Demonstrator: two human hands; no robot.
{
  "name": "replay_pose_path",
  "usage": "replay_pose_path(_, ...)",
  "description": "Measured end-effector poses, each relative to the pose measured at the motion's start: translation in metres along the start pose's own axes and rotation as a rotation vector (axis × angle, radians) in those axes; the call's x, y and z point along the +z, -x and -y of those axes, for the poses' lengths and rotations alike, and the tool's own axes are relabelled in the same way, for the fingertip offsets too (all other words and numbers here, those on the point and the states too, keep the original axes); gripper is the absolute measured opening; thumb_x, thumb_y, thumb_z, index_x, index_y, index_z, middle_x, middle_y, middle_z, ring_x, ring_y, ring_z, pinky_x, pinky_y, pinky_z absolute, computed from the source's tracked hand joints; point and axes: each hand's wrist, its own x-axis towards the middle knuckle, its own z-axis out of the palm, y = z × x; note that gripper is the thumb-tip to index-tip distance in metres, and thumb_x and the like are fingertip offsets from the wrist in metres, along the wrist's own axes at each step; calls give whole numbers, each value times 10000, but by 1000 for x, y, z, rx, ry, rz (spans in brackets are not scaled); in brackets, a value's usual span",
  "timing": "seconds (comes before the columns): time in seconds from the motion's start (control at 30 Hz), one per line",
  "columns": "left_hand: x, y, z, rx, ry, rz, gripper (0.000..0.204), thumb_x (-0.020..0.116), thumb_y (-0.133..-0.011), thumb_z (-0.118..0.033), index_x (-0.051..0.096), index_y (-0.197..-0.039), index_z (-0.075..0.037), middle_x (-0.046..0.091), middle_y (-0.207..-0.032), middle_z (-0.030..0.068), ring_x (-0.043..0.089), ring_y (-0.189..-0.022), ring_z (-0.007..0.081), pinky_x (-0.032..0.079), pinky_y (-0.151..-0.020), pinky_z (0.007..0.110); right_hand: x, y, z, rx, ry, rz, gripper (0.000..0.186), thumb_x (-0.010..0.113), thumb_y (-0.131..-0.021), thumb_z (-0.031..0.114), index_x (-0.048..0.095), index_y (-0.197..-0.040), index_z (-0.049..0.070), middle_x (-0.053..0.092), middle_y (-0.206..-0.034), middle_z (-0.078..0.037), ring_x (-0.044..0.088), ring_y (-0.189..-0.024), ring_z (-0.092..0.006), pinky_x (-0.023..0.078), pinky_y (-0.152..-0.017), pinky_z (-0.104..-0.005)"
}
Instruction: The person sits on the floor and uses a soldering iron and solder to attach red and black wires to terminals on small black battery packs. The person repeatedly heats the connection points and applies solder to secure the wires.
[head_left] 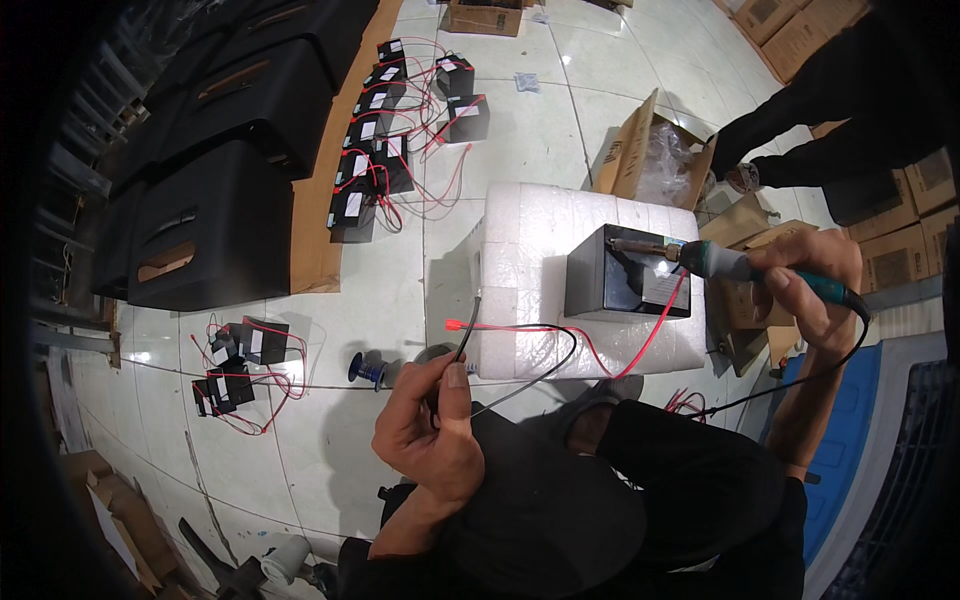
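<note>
A black box-shaped battery lies on a white foam block. My right hand grips a soldering iron by its green and grey handle. The iron's metal tip reaches over the battery's far upper corner; whether it touches a terminal I cannot tell. From the battery's right side a red wire loops down and left, ending in a red connector near the block's left edge. My left hand pinches a thin dark wire, which points up between thumb and forefinger.
Several wired batteries stand at the upper left, with more at the lower left. Large black casings line the left side. A blue spool sits on the tiles. An opened carton and another person's legs are beyond the block.
</note>
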Motion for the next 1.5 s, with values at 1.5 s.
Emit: replay_pose_path(1.5,29,-20,-8,154,-195,310,186,700,-765,96,698,-942,38,616,-714,66,500,-598,141,381,-534,255,9,39,-42,165,-284,-212,240,637,-894,146,640,-906,-94,639,-664,-166,634,-514,-190,521,-433,-288)
